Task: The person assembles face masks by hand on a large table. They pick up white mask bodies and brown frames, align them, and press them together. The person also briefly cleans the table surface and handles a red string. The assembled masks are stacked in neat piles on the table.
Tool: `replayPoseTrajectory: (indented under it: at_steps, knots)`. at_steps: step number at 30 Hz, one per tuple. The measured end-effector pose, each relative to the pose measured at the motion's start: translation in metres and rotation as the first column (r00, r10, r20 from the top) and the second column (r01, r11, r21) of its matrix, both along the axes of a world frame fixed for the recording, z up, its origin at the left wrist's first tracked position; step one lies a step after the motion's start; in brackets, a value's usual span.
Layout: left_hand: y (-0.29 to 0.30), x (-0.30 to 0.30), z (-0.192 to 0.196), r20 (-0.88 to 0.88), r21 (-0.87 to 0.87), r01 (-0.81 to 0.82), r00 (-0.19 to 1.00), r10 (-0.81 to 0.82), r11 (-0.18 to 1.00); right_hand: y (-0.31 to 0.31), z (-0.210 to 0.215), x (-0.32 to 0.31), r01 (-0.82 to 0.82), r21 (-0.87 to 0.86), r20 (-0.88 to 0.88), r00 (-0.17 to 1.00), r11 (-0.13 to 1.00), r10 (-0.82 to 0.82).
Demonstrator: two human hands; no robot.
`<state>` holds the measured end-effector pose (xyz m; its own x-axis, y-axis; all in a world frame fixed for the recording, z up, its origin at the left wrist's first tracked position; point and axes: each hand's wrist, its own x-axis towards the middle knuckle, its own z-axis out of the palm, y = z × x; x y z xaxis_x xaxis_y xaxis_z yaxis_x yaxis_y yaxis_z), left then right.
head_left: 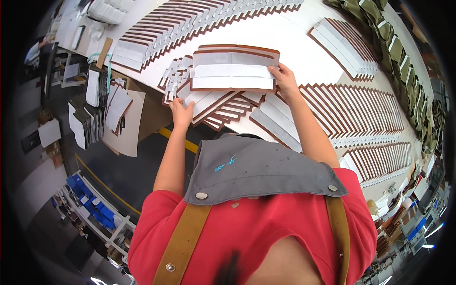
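Panel (232, 71) in right hand (286, 81), left hand (182, 114) near opposite corner

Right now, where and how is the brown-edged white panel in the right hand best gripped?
Probably pinch the panel at its short right end, coming from the right: it looks flat and thin, and the right hand grips there.

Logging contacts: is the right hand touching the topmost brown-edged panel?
Touching: the head view shows the right hand gripping the panel by its right end, thumb on top.
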<state>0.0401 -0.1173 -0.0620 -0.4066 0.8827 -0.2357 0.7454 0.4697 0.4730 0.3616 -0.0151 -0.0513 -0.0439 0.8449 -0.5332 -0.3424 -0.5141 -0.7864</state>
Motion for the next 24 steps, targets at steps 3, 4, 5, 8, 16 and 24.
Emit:
replayPoseTrajectory:
  at_steps: [3, 4, 5, 8, 16, 24]
  knots:
    - [0.005, 0.004, 0.003, -0.072, 0.041, -0.006, 0.997, 0.009, 0.999, 0.009, -0.004, 0.025, -0.012, 0.053, 0.056, 0.998, 0.999, 0.009]
    - [0.012, 0.010, 0.009, -0.097, 0.082, -0.013, 0.995, 0.021, 0.997, 0.010, -0.002, 0.033, 0.002, 0.038, 0.039, 0.999, 0.999, -0.003]
    - [0.021, 0.016, 0.014, -0.121, 0.122, -0.017, 0.992, 0.032, 0.992, 0.012, 0.001, 0.041, 0.000, 0.031, 0.048, 0.999, 1.000, -0.001]
    - [0.063, 0.046, 0.033, 0.434, 0.236, -0.050, 0.899, -0.059, 0.970, 0.016, 0.009, 0.058, 0.000, 0.043, 0.032, 0.999, 0.999, -0.001]
    - [0.150, 0.136, 0.053, 0.859, 0.095, 0.122, 0.492, -0.143, 0.988, 0.021, 0.023, 0.113, 0.115, 0.012, 0.108, 0.987, 0.993, -0.115]
    - [0.227, 0.242, 0.025, 0.754, 0.142, 0.337, 0.572, -0.323, 0.931, 0.039, -0.004, 0.214, 0.262, 0.202, 0.345, 0.883, 0.944, -0.319]
